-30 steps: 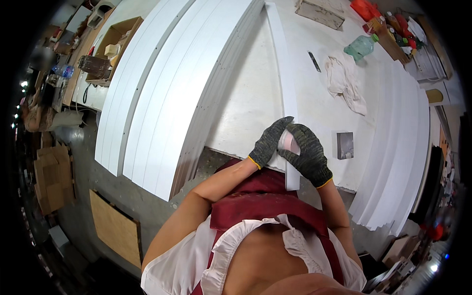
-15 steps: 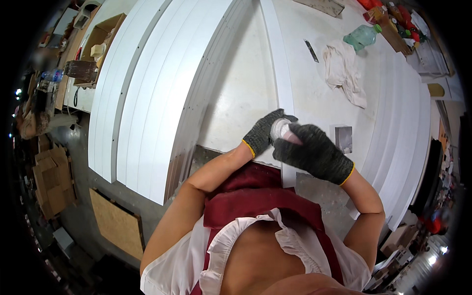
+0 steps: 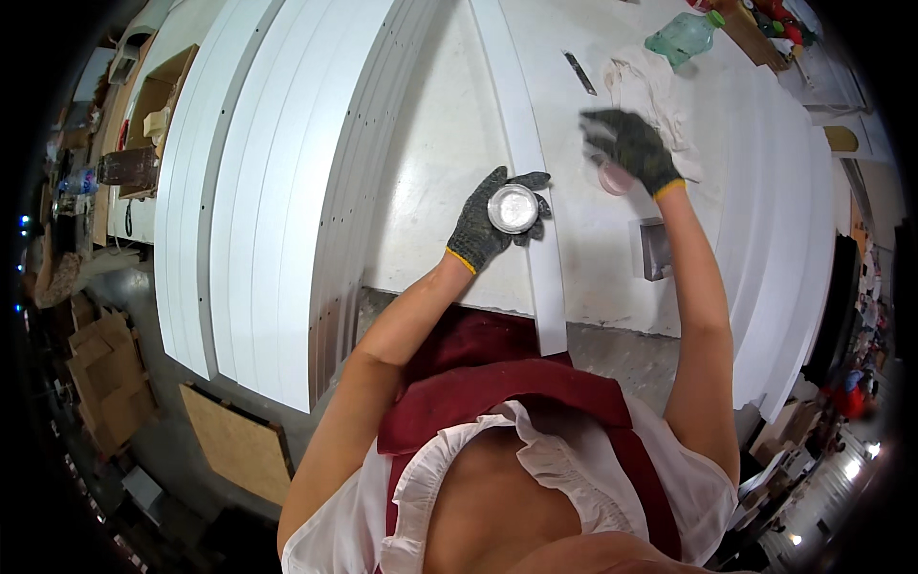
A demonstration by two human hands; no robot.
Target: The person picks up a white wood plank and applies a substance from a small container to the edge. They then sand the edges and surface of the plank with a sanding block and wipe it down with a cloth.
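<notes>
My left hand [image 3: 488, 222], in a grey knit glove, grips a small round open jar [image 3: 513, 209] with white paste inside, held above a long white strip [image 3: 529, 182] lying on the white worktable [image 3: 430, 172]. My right hand [image 3: 633, 148], also gloved, is raised to the right over the table and holds a small round pinkish lid [image 3: 614, 178]. A crumpled white rag [image 3: 650, 86] lies just beyond the right hand.
Long white panels [image 3: 258, 191] are stacked on the left, more white panels [image 3: 775, 220] on the right. A small grey block [image 3: 656, 249], a dark flat tool [image 3: 579, 73] and a green plastic bottle [image 3: 684, 36] lie on the table. Cardboard [image 3: 234, 445] rests on the floor.
Both hands were together on the jar over the strip. The right hand has since swung away to the upper right with the lid, leaving the jar open in the left hand.
</notes>
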